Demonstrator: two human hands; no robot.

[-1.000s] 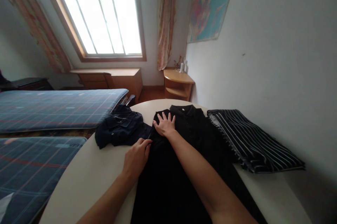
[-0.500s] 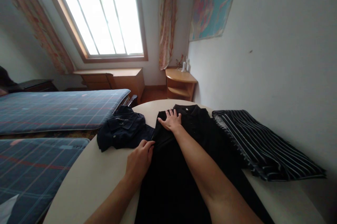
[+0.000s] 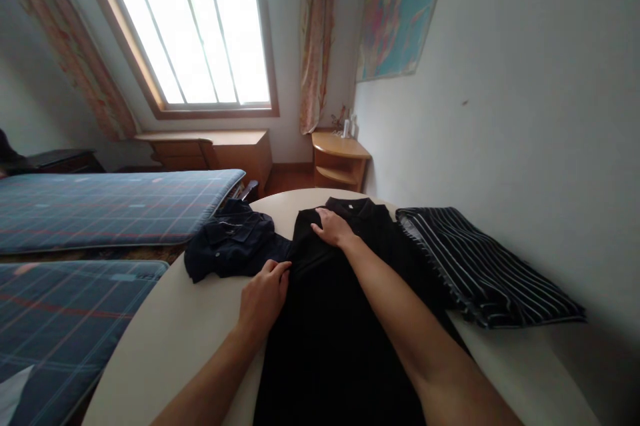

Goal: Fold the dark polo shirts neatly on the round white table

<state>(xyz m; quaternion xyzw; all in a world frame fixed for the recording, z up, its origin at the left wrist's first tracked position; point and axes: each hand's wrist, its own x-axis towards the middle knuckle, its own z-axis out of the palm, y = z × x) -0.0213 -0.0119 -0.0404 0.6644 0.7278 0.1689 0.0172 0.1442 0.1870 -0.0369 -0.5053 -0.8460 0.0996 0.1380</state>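
A black collared shirt [image 3: 345,346] lies spread on the round cream table [image 3: 200,326], its collar at the far edge. My left hand [image 3: 265,289] pinches the shirt's left edge near the sleeve, thumb and fingers together. My right hand [image 3: 333,227] rests on the shirt's upper left part, beside the collar, with its fingers extended and somewhat closer together. Left of the shirt sits a dark navy garment [image 3: 235,246] with a button, touching the black shirt's sleeve. To the right is a folded black cloth with white stripes [image 3: 480,266].
Two mattresses with blue plaid covers [image 3: 115,209] are left of the table. Beyond it stand a wooden desk [image 3: 240,139] and a corner shelf [image 3: 340,146] with small bottles. A white wall [image 3: 510,146] rises on the right.
My right hand's fingers were spread wide and have drawn together, and the hand has moved slightly right. My left hand keeps its pinch on the edge. The view has shifted slightly.
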